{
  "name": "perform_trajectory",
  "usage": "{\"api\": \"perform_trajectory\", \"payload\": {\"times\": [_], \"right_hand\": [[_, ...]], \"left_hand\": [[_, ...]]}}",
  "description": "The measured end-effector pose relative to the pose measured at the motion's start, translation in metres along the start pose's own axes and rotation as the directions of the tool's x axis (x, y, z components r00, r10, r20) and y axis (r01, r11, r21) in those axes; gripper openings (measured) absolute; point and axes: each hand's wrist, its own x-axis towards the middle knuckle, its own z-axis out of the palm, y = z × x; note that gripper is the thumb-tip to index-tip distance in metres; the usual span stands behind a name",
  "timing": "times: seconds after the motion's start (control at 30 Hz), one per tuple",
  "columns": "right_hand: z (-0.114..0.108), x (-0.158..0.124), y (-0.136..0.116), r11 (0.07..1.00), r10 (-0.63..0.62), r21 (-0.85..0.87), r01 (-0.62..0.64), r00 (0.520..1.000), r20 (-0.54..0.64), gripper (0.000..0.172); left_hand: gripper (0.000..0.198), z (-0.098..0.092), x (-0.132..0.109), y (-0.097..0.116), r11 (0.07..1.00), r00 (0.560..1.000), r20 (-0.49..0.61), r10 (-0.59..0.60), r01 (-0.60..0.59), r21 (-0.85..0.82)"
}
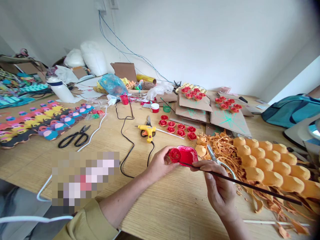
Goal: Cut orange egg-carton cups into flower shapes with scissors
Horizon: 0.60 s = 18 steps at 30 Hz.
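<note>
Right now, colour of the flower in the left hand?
Red: the rose in the left hand, clearest in the head view.

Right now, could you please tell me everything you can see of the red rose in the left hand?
The red rose is small and glossy red, with curled layers spiralling round a tight centre, seemingly painted card. The left hand pinches its left side, bloom facing up. It overlaps the left edge of a shallow red dish above the wooden table. The thin dark stick in the right hand ends just below it; contact is unclear.
</note>
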Motion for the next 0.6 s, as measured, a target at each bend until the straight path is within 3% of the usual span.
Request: {"api": "perform_trajectory", "payload": {"times": [0.4, 0.6], "right_hand": [[-0.0044, 0.0044, 0.0018, 0.996, -0.01, -0.086, -0.007, 0.981, -0.196, 0.014], [-0.0072, 0.0037, 0.0089, 0.995, 0.054, -0.071, -0.073, 0.968, -0.245, 0.013]], "left_hand": [[0.044, -0.0015, 0.0038, 0.0009, 0.999, 0.999, -0.045, -0.026, 0.026, -0.019], [0.039, -0.0062, 0.0102, -0.0052, 0.999, 0.992, -0.12, -0.029, 0.024, -0.046]]}}
